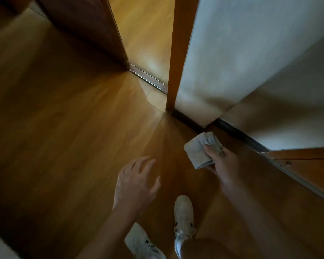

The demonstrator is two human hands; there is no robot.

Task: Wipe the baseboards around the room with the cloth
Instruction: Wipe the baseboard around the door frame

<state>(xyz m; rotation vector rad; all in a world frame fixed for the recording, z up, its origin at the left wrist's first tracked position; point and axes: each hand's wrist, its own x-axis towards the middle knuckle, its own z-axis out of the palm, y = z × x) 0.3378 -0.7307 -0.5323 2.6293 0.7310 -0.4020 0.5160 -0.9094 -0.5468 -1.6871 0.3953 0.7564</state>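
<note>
1. A pale wall corner (217, 116) stood out over the wooden floor (64, 128).
2. The dark baseboard (187, 121) ran along the foot of the wall on both sides of the wall corner. One short run led away to the wooden door post (176, 62), and a longer one led off to the right.
3. The grey cloth (197, 150) was folded into a thick pad and sat just in front of the wall corner, close to the baseboard's bend. Whether its far edge touched the baseboard could not be told.
4. The right hand (223, 162) held the cloth on the side away from the wall corner. Its thumb lay on top of the pad and its fingers were curled beneath.
5. The left hand (137, 182) hovered over the floor, farther from the wall corner than the cloth and to its left. Its fingers were spread wide and it held nothing.
6. Two pale shoes were farthest from the wall corner, the right shoe (183, 214) ahead of the left shoe (143, 242).
7. Beyond the door post, on the far side from the wall corner, a metal threshold strip (148, 77) crossed the floor to a dark door (79, 25).
</note>
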